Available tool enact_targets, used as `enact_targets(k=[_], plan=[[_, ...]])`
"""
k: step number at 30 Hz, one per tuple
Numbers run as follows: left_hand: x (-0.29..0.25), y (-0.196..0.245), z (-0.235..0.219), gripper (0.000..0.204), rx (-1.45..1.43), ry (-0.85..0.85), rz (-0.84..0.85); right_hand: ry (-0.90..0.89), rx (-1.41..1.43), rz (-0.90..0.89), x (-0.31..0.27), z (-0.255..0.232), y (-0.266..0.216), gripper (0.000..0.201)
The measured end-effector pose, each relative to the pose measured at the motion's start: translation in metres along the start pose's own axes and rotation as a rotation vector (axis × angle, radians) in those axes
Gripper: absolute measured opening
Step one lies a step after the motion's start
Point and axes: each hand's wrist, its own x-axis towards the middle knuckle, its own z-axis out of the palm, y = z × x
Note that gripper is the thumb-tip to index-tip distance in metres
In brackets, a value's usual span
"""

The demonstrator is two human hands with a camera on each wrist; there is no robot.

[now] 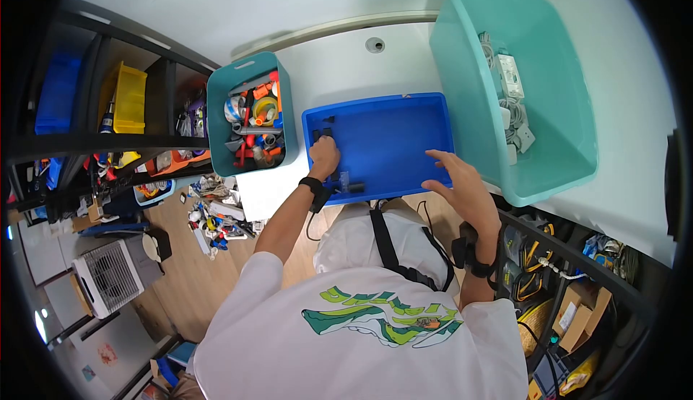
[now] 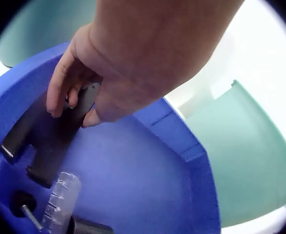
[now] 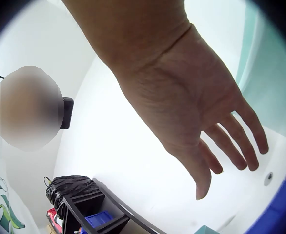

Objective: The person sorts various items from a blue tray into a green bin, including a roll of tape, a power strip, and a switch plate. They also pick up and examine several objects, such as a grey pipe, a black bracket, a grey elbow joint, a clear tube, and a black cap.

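Observation:
A shallow blue bin point(image 1: 390, 140) lies before me on the white table. Inside its left end, my left hand point(image 1: 325, 156) pinches a long black bar-shaped piece point(image 2: 57, 146) between thumb and fingers. A second black piece point(image 2: 18, 139) lies beside it along the bin wall, partly covered by the fingers. Close by on the bin floor are a clear ribbed plastic tube point(image 2: 62, 197), a black knob with a metal screw point(image 2: 23, 202) and a dark cylinder point(image 2: 91, 227). My right hand point(image 1: 462, 187) hovers at the bin's right edge, fingers spread, holding nothing.
At left stands a teal bin point(image 1: 287, 111) full of colourful toy-like parts. A large mint-green tub point(image 1: 556, 147) on the right contains white power strips and cables. Shelving point(image 1: 101, 144) with bins borders the left side; a rack with boxes point(image 1: 585, 313) is below right.

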Motion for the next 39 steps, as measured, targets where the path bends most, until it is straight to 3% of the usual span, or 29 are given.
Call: enact_targets(k=[7,10,12,13,15,18,20,24,26,27,29,30,31,33,39], plan=[[-0.018,0.003,-0.025,0.038,-0.123,0.085,-0.027,-0.015,0.01,-0.005,0.0,0.004,0.014,0.056],[-0.04,0.007,-0.054,0.036,-0.209,0.227,-0.004,-0.022,0.015,-0.021,0.005,0.005,0.013,0.056],[-0.059,0.008,-0.082,0.035,-0.486,0.322,0.065,-0.051,0.016,-0.025,0.011,0.008,0.009,0.056],[-0.067,0.007,-0.093,0.035,-0.484,0.326,0.064,-0.087,0.071,-0.05,0.016,0.01,0.009,0.057],[-0.085,0.007,-0.116,0.035,-0.747,0.492,0.18,-0.127,0.125,-0.079,0.024,0.014,0.002,0.058],[-0.119,0.016,-0.173,0.039,-0.857,0.507,0.255,-0.132,0.243,-0.144,0.038,0.023,-0.018,0.063],[-0.131,0.014,-0.187,0.039,-1.018,0.536,0.363,-0.019,0.185,-0.295,0.048,0.03,-0.034,0.073],[-0.166,0.027,-0.218,0.04,-1.326,0.494,0.422,0.104,0.211,-0.421,0.056,0.035,-0.066,0.081],[-0.174,0.025,-0.224,0.042,-1.232,0.559,0.508,0.145,0.536,-0.455,0.057,0.033,-0.076,0.082],[-0.176,0.023,-0.225,0.042,-1.228,0.568,0.502,0.137,0.539,-0.462,0.056,0.032,-0.079,0.082],[-0.18,0.021,-0.224,0.044,-1.406,0.497,0.619,0.107,0.904,-0.467,0.052,0.03,-0.083,0.073],[-0.185,0.022,-0.229,0.045,-1.419,0.443,0.584,0.127,0.975,-0.485,0.052,0.029,-0.086,0.061],[-0.186,0.027,-0.234,0.045,-1.416,0.446,0.58,0.123,0.979,-0.487,0.051,0.026,-0.089,0.061],[-0.186,0.043,-0.239,0.047,-1.71,0.396,0.744,0.082,0.881,-0.406,0.046,0.017,-0.095,0.053],[-0.196,0.052,-0.239,0.051,-1.878,0.328,0.679,0.073,0.961,-0.317,0.033,0.006,-0.115,0.042]])
